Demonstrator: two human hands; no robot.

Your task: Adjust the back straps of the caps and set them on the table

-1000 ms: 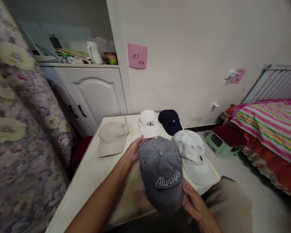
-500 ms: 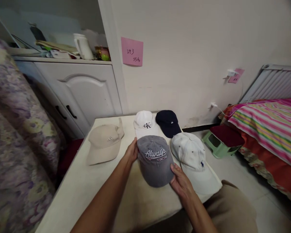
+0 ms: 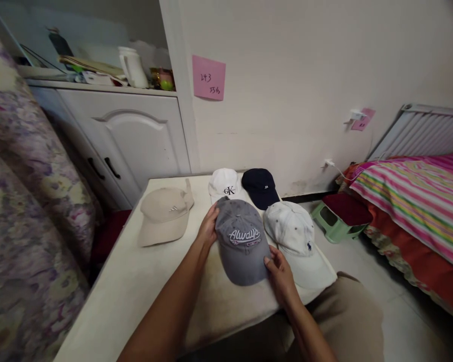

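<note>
A grey baseball cap (image 3: 245,261) with white "Always" lettering is held between my two hands, its brim toward me. My left hand (image 3: 209,226) grips the cap's left rear side, with the fingers partly hidden behind it. On the right edge of the brim, my right hand (image 3: 281,274) pinches with the thumb on top. Just right of it lies a pale washed cap (image 3: 292,229) with a small dark blue logo. Behind are a white cap (image 3: 223,183) lettered "CK" and a navy cap (image 3: 259,188). A beige cap (image 3: 165,216) rests at the left.
The caps are on a cream-covered table (image 3: 124,296) against the wall. A green stool (image 3: 334,223) with a dark red top stands to the right, beside a bed (image 3: 419,201). A floral curtain (image 3: 30,211) hangs at left, near a white cabinet (image 3: 136,136).
The grey cap's back has lifted and tipped slightly, showing more of its crown and rear strap. Both hands stay on it. The whole view has shifted a little.
</note>
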